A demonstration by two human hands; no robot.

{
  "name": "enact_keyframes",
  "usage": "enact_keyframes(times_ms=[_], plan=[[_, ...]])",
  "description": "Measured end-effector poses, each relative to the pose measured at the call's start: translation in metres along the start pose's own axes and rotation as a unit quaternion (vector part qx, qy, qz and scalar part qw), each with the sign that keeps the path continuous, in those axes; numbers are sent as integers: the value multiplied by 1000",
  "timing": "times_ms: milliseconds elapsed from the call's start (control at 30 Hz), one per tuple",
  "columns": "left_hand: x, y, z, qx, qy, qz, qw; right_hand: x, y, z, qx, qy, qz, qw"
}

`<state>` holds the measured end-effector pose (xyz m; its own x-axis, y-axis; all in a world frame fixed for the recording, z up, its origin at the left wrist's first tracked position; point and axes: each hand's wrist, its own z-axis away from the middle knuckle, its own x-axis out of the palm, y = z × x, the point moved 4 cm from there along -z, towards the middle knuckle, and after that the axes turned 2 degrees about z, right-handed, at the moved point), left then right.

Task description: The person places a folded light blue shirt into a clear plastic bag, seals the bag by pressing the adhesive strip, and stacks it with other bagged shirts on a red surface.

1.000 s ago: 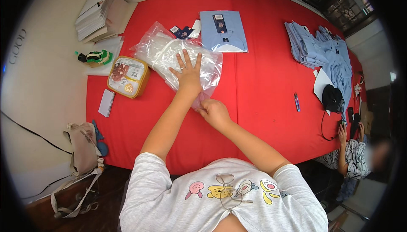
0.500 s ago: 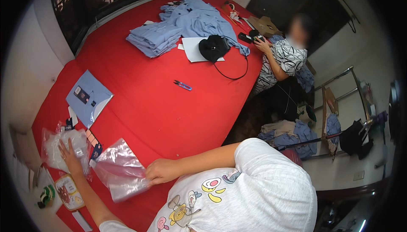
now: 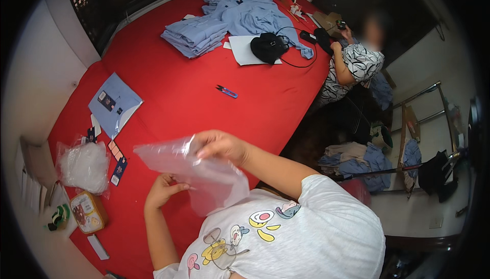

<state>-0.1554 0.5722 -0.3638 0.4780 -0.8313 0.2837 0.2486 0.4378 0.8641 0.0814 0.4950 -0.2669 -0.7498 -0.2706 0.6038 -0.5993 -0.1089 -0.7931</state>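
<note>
A clear plastic bag (image 3: 219, 184) is held up in front of my shirt, above the red-covered table. My right hand (image 3: 222, 149) grips its upper edge, with the fingers bent over the film. At the bag's lower left edge is my left hand (image 3: 164, 191), its thumb and fingers closed on the film. Left of my hands lies a pile of clear plastic bags (image 3: 85, 168). Beyond it sits a folded blue shirt (image 3: 125, 100) in clear wrapping, with a dark tag on it. Several paper hang tags (image 3: 118, 169) lie between the bag pile and my left hand.
Blue-handled thread snips (image 3: 227, 92) lie mid-table. Farther back are folded blue shirts (image 3: 194, 34), loose blue garments (image 3: 250, 16) and a black cap (image 3: 268, 48) on white sheets. A yellow-rimmed box (image 3: 88, 212) stands at the near left. A co-worker (image 3: 354, 65) is at the far right edge.
My left hand has left the bag pile and come right to the single bag. My right hand has lifted that bag off the table. The co-worker has raised a small dark object.
</note>
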Motion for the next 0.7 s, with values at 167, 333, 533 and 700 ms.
enact_keyframes(times_ms=[167,333,533,700], plan=[[33,-37,0,75,189,60,977,-106,0,42,-77,336,-26,938],[21,-127,-8,-31,244,58,968,-163,95,118,174,485,-28,856],[27,-133,-11,3,290,101,952,-150,134,134,197,444,101,868],[29,-137,-31,59,365,97,924,-170,128,117,178,489,192,832]])
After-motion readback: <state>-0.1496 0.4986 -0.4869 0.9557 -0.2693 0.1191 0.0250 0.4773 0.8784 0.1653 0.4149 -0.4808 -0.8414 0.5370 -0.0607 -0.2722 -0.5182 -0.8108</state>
